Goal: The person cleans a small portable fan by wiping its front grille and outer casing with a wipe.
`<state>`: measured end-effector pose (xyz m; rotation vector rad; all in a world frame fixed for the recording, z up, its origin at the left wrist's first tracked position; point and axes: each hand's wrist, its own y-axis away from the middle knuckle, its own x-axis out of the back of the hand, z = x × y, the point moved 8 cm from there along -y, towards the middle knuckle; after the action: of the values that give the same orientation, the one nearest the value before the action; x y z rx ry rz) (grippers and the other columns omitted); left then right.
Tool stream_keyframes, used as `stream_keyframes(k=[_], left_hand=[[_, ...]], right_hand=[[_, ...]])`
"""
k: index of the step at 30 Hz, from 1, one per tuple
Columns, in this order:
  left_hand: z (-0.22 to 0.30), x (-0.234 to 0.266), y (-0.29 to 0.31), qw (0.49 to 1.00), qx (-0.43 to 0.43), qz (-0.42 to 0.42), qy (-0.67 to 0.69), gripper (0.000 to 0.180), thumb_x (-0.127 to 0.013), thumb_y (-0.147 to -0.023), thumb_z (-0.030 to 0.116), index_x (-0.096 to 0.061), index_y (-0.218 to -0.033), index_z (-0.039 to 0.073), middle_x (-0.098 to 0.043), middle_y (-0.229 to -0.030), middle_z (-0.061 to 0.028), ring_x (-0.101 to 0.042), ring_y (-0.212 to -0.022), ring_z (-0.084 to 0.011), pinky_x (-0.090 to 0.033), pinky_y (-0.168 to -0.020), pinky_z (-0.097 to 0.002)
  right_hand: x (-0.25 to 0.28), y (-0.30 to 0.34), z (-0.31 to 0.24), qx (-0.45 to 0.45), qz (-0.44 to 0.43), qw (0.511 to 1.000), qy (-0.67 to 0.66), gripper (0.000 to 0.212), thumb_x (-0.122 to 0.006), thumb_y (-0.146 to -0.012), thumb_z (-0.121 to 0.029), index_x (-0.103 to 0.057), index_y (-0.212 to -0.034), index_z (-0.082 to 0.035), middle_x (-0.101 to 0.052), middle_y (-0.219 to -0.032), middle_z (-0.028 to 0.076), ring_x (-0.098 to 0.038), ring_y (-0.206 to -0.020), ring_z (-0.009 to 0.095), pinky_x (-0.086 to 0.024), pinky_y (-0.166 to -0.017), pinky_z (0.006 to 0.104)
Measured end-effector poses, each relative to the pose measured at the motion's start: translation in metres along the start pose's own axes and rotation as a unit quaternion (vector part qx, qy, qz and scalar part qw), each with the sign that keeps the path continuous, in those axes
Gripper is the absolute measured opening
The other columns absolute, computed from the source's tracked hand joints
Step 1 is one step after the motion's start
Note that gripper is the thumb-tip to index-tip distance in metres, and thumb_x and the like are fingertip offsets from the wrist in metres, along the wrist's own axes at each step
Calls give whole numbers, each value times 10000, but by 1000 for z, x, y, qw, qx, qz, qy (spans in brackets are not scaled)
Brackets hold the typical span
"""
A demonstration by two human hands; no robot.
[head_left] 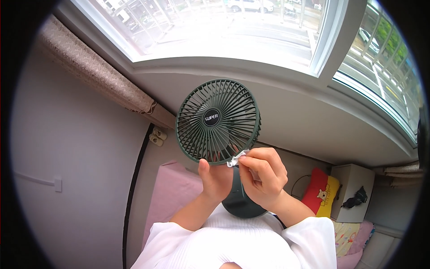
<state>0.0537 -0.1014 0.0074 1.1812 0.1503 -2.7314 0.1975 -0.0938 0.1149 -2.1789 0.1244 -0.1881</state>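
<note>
While the left hand [218, 181] grips the green fan [218, 122] by its bottom edge, thumb in front and fingers behind, the right hand [264, 175] pinches a white wipe [237, 158] at the rim's lower right, in front of the white top [237, 235]. It looks like rim cleaning; next needs a steady fan and a gentle slide along.

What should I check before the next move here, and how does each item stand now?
1. Left grip supporting the green fan, thumb at its lower rim: ok.
2. Right grip pinching the crumpled white tissue: ok.
3. Tissue against the fan head's lower right edge: ok.
4. Front grille in place: ok.
5. Fan base on a firm surface: cannot tell; its underside is hidden.
6. Fan switched off: cannot tell; no switch position shows.
</note>
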Motion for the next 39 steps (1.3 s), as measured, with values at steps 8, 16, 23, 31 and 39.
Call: stream_keyframes(k=[8, 16, 23, 31, 39], left_hand=[[16, -8, -8, 1000, -22, 2, 13, 734, -510, -885, 695, -512, -1347, 125, -587, -1247, -15, -521, -1160, -214, -404, -975, -397], [6, -8, -11, 998, -4, -64, 24, 750, -394, -926, 710, -441, -1436, 163, -527, -1385, -10, -489, -1253, -198, -389, -1044, -393], [15, 7, -15, 1000, -29, -8, -4, 766, -529, -884, 674, -448, -1424, 138, -511, -1397, -7, -468, -1274, -193, -348, -1082, -402], [16, -16, -6, 998, -50, -21, -18, 744, -651, -838, 613, -500, -1357, 102, -551, -1321, -2, -484, -1229, -202, -361, -1054, -400], [16, -10, -10, 998, -56, -37, -15, 739, -653, -837, 603, -501, -1348, 91, -556, -1301, -12, -502, -1203, -204, -386, -1029, -401]], right_hand=[[-3, 18, 35, -90, -66, 994, 5, 261, -743, -666, 123, -667, -878, -8, -656, -862, 81, -616, -684, 211, -491, -547, 286], [9, -3, 1, 38, -2, 999, -30, 312, -776, -651, 85, -676, -932, -9, -653, -894, 103, -641, -736, 259, -536, -623, 315], [-5, 6, 16, 33, -15, 999, 2, 302, -752, -629, 128, -662, -888, 0, -644, -870, 110, -622, -704, 245, -508, -578, 300], [4, -5, 1, 26, 22, 999, -10, 293, -757, -611, 129, -657, -855, 1, -647, -839, 101, -626, -672, 244, -520, -557, 298], [2, 0, 17, -69, -16, 996, -51, 256, -753, -667, 145, -665, -862, 5, -646, -820, 94, -607, -637, 196, -482, -516, 266]])
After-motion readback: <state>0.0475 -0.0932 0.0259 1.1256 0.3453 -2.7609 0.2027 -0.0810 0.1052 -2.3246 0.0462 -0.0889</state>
